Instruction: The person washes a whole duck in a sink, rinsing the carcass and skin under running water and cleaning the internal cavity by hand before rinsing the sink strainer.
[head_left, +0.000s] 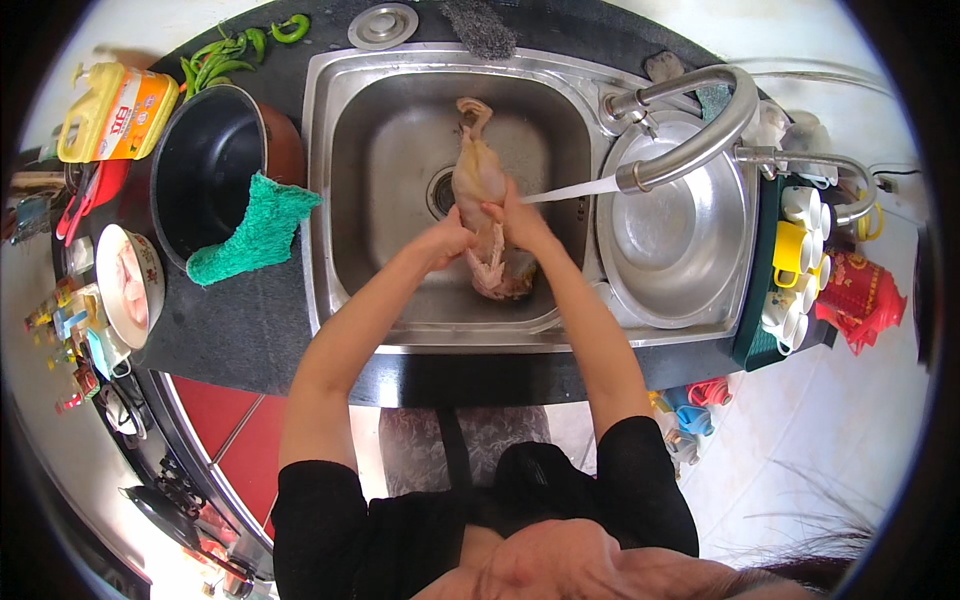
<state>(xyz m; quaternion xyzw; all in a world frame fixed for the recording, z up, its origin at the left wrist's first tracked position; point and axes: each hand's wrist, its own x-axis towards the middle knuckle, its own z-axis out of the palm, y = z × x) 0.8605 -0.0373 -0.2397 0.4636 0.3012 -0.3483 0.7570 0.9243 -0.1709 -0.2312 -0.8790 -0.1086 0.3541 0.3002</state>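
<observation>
Over the square stainless steel sink (340, 200), the left hand (447, 240) and right hand (520, 222) both close around a pale plucked whole chicken (478, 175) beneath the water stream from a curved steel tap (700, 130), while a yellow plastic oil bottle with an orange label (115, 112) lies on the dark counter at far left.

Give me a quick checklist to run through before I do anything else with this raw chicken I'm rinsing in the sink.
1. Grip: left hand and right hand both hold the pale raw whole chicken - ok.
2. Chicken over the stainless steel sink basin, not the counter - ok.
3. Water stream from the curved steel tap reaches the bird - ok.
4. Round drain free to empty - cannot tell, the chicken partly covers it.
5. Green knitted cloth clear of the basin - not ok, one corner lies on the sink rim.
6. Round steel bowl in the right basin empty - ok.
</observation>
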